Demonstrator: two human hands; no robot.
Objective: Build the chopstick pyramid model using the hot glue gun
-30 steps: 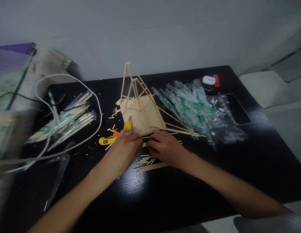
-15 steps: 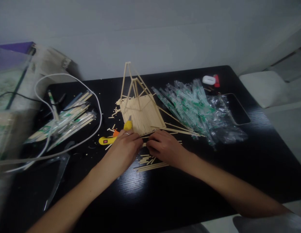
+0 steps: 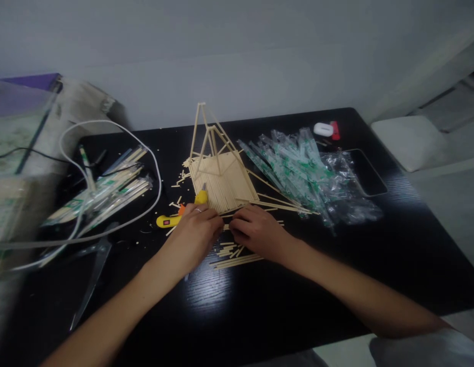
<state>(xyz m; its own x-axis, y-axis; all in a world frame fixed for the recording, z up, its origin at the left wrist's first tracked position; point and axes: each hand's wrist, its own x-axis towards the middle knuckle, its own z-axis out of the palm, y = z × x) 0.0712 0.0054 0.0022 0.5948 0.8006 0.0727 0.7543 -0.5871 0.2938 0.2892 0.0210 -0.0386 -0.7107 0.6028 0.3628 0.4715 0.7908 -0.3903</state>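
My left hand [image 3: 196,229] and my right hand [image 3: 262,230] are close together at the front of a flat wooden-stick base [image 3: 225,178]. Fingers of both are curled in a pinch, and a short length of thin wooden stick [image 3: 226,226] shows in the gap between them. On the base stands a pointed frame of sticks [image 3: 210,133]. A yellow glue gun [image 3: 168,221] with an orange trigger lies beside and partly under my left hand, its nozzle over the base. Loose cut sticks [image 3: 227,250] lie just in front of my fingers.
Green-printed clear wrappers [image 3: 294,163] lie right of the base, near a phone [image 3: 365,171] and a white case [image 3: 323,129]. Wrapped chopsticks [image 3: 107,188] are at left, crossed by a white cable [image 3: 159,178]. Long sticks [image 3: 290,205] stretch rightward from the base. The black table [image 3: 298,300] carries scattered scraps.
The view has shifted slightly. Both hands keep nearly the same place and pinch, with the gap between them a little changed; the frame and glue gun stay put.
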